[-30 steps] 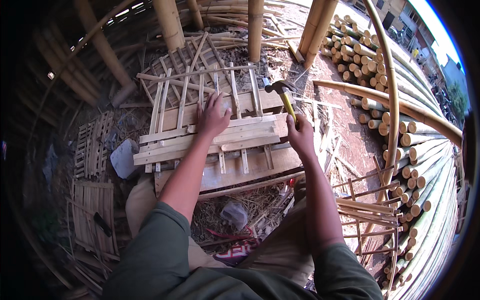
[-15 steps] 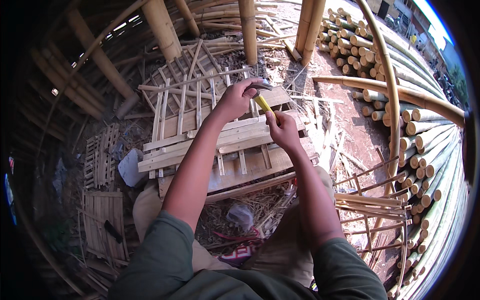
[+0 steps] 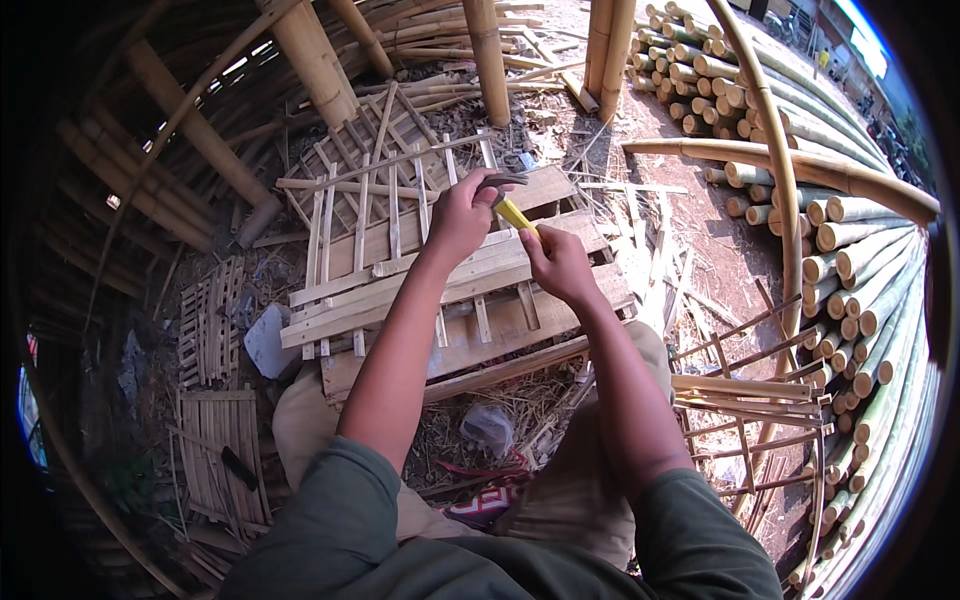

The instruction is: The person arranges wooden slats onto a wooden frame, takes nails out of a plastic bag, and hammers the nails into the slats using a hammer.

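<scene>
A claw hammer (image 3: 514,213) with a yellow handle and dark metal head is held over a lattice of wooden slats (image 3: 420,283). My right hand (image 3: 560,262) is closed round the lower handle, thumb along it. At the head, my left hand (image 3: 460,218) has its fingers closed against the metal; they hide part of it, and anything small between them cannot be made out. Beneath both hands, pale slats lie crosswise over thinner strips, resting on a low bench of wooden boards (image 3: 500,345).
Cut bamboo poles (image 3: 850,265) are stacked at the right, near a thin bamboo frame (image 3: 745,430). Upright bamboo posts (image 3: 484,65) stand beyond the bench. Slatted panels (image 3: 218,425) and a pale block (image 3: 268,342) lie at left. A clear plastic bag (image 3: 488,428) sits among shavings between my legs.
The hammer has shifted left and slightly nearer, and its head has turned so the dark claw shows. Both hands have moved with it, still at its head and handle.
</scene>
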Tool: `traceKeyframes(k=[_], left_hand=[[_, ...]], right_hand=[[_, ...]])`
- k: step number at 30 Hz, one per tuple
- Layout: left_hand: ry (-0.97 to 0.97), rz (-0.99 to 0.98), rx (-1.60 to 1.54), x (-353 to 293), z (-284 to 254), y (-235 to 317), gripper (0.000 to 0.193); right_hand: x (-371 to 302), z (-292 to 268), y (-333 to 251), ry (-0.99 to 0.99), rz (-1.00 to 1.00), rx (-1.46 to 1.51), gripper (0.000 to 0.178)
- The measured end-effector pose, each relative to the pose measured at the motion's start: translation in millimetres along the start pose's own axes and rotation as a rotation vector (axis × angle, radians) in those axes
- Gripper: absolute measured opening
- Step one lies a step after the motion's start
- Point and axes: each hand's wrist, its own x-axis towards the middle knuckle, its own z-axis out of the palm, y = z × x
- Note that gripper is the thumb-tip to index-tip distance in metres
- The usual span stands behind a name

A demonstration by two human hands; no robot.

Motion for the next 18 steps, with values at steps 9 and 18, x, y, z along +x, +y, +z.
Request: traceKeyframes(k=[9, 18], left_hand=[[0.009, -0.056, 0.351, -38, 8, -30, 0.068], [-0.170, -0.087, 0.897, -79, 30, -71, 0.063]], right_hand=[[10, -2, -4, 0.154, 0.105, -0.089, 0.044], [16, -15, 7, 0.108, 0.141, 0.299, 0.025]])
